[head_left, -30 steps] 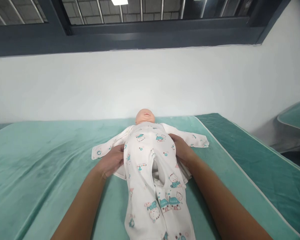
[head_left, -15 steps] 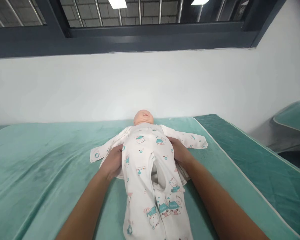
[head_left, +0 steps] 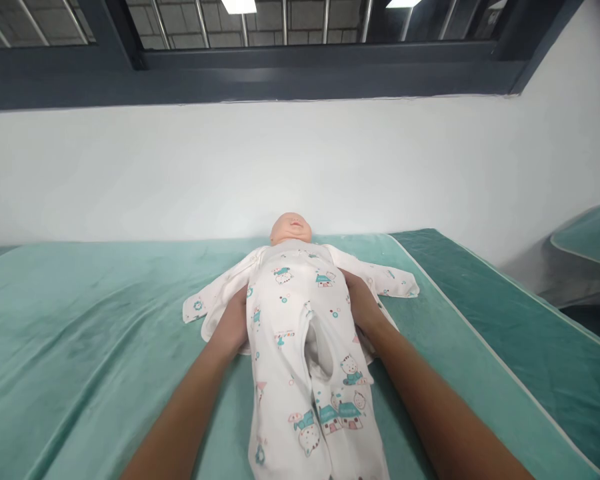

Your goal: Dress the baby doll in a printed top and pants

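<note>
While doll [head_left: 291, 229] is laid face-up on green sheet [head_left: 105, 287], head near wall [head_left: 300, 160], its front is covered by printed overalls [head_left: 283, 297], open at crotch. Sleeves of white shirt [head_left: 393, 281] are spread to both sides. Left hand [head_left: 236, 319] and right hand [head_left: 359, 298] are set apart, tucked against opposite sides of overalls; fingers are hidden, grip cannot be told. Wall is topped by dark window frame [head_left: 280, 75].

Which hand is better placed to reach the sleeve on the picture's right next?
Probably the right hand: it is nearer that sleeve; the doll lies between the sleeve and the left hand.
</note>
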`<state>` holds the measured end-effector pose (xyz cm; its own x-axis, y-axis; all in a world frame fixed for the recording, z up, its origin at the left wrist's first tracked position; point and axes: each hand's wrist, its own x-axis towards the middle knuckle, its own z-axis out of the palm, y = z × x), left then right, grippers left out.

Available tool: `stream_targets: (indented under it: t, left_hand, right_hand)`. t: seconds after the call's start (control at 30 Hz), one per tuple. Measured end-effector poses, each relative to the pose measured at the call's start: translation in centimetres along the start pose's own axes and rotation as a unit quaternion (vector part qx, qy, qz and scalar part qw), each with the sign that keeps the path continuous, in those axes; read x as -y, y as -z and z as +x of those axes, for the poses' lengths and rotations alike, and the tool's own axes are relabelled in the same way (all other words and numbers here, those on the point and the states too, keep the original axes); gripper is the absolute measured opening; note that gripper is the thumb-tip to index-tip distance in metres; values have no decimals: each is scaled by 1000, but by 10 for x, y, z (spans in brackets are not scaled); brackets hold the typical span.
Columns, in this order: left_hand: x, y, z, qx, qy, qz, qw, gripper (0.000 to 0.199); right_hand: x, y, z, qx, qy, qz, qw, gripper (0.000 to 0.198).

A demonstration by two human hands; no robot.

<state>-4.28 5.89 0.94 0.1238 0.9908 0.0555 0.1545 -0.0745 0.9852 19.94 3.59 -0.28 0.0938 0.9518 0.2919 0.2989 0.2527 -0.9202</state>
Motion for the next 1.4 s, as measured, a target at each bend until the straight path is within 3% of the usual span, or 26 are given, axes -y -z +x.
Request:
stream_targets:
  t: [0.13, 0.27, 0.47, 0.57, 0.63, 0.73, 0.8, 0.9, 1.03, 1.17, 1.27, 1.4]
  left_hand:
    - [3, 0, 2, 12, -23, 0, 1000, 28]
    - [0, 1, 5, -49, -30, 56, 997, 25]
    - [-1, 2, 10, -119, -57, 51, 990, 19]
    - [-7, 0, 17, -122, -79, 58, 988, 18]
    - [-13, -3, 24, -103, -93, 63, 988, 19]
    - [-24, -8, 36, -64, -131, 76, 986, 17]
    - [-31, -9, 45, -13, -139, 84, 987, 20]
    - [-40, -6, 55, 72, -99, 90, 988, 26]
    - [-44, 4, 61, 160, -73, 104, 979, 31]
    - [-41, 7, 66, 182, -91, 120, 972, 30]
    - [-33, 3, 73, 155, -101, 119, 976, 26]
    - [-22, -7, 82, 62, -99, 127, 985, 24]
  right_hand:
    - [-6, 4, 0, -17, 7, -114, 993, 36]
    - [-5, 5, 1, -41, -8, -157, 987, 36]
    - [-10, 1, 6, -73, -75, -45, 994, 27]
    - [-10, 1, 5, -99, -121, 6, 988, 22]
    - [-7, 1, 5, -145, -105, -29, 983, 17]
    - [0, 2, 9, -203, -27, -79, 976, 15]
    - [5, 2, 17, -178, 30, -72, 981, 17]
    - [11, 2, 35, -55, 71, -39, 995, 18]
    - [20, 7, 57, 107, 54, -35, 992, 20]
    - [26, 11, 72, 220, 37, -46, 974, 25]
    - [23, 8, 79, 216, 47, -33, 975, 24]
    - [14, -6, 86, 113, 23, -71, 991, 22]
